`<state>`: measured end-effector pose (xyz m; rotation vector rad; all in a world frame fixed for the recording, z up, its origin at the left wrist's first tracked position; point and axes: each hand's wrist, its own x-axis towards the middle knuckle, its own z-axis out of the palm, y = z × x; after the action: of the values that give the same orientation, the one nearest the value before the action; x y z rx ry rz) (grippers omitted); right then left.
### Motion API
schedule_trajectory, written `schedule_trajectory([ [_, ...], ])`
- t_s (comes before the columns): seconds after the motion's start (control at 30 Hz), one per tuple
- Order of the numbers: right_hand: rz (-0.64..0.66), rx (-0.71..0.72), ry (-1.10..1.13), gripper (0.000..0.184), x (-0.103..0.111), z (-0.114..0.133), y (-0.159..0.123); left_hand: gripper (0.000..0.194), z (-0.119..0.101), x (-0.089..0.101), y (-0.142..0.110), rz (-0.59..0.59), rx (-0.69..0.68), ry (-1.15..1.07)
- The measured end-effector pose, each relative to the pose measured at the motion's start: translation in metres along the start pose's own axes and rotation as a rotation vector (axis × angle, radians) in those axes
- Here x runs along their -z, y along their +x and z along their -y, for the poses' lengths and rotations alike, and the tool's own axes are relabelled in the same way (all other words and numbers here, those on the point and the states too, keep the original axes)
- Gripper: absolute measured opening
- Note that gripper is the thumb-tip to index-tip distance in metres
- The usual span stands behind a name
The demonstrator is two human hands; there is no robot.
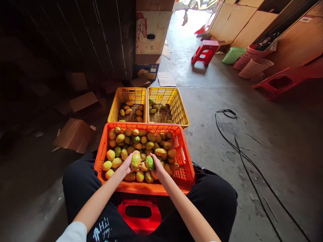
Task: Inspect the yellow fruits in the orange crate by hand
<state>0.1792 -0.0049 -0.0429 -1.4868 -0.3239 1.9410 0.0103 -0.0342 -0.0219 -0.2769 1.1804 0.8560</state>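
A red-orange plastic crate (188, 169) full of oval yellow, brown and green fruits stands between my knees. My left hand (127, 164) is closed around a yellow-green oval fruit (135, 161), held over the pile. Just to the right, my right hand (156, 164) grips a greener oval fruit (149, 163). The two fruits are close together but apart. Loose fruits (148, 177) lie below and around both hands. I cannot tell the exact kind of fruit.
Behind stand two yellow crates, the left one (113, 104) with several yellowish fruits and the right one (180, 104) with greener ones. A red stool (139, 228) is under the front crate. Cardboard (74, 134) lies left; a black cable (242, 151) crosses the floor right.
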Motion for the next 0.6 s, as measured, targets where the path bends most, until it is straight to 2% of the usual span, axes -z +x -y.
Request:
schedule_trajectory([
  [0.27,0.020,-0.026,0.208,0.034,-0.004,0.008,-0.006,0.038,0.000,-0.005,-0.003,-0.063,-0.020,-0.066],
  [0.47,-0.084,-0.217,0.328,0.026,-0.004,0.014,-0.006,0.031,0.000,-0.003,-0.002,-0.094,-0.116,-0.038],
  [0.6,-0.099,-0.229,0.312,0.023,0.002,0.016,-0.002,0.028,0.001,0.000,-0.001,-0.060,-0.170,0.049],
])
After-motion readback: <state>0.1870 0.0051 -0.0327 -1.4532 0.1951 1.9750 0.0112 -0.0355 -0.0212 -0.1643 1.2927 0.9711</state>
